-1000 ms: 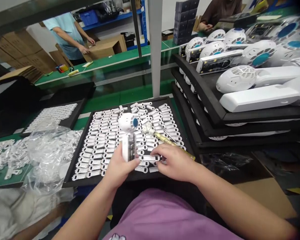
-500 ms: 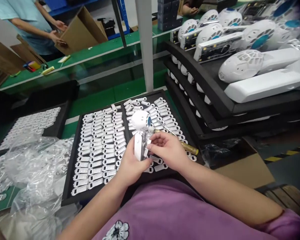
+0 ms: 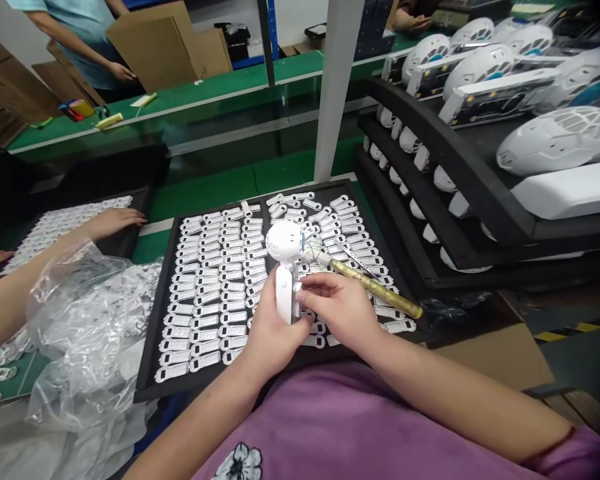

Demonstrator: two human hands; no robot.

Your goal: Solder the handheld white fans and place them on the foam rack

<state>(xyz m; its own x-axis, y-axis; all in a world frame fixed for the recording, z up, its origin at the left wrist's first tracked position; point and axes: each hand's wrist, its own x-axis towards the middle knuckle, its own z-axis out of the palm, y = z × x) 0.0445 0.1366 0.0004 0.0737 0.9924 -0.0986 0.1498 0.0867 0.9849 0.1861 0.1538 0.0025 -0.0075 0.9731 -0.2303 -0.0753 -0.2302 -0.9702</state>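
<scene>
A white device (image 3: 284, 241) with a rounded head and a slim handle stands upright over a black tray (image 3: 153, 360) of small white parts. My left hand (image 3: 275, 333) is wrapped round its handle. At the handle's right side, the thumb and fingers of my right hand (image 3: 343, 310) are pinched together; what they hold, if anything, is too small to make out. A gold-coloured tube (image 3: 380, 290) lies across the white parts, beside a thin metal tool (image 3: 353, 257).
Black foam trays (image 3: 450, 160) of white shells are stacked at the right. Clear plastic bags (image 3: 90, 327) lie at the left, where another person's arm (image 3: 40, 280) reaches over a second tray. Behind stand a post (image 3: 333, 93) and another person beside a cardboard box (image 3: 153, 50).
Another person's arms have come into view at the left. The person at the back has shifted with the box. The camera view has turned slightly left; my left hand keeps hold of the device.
</scene>
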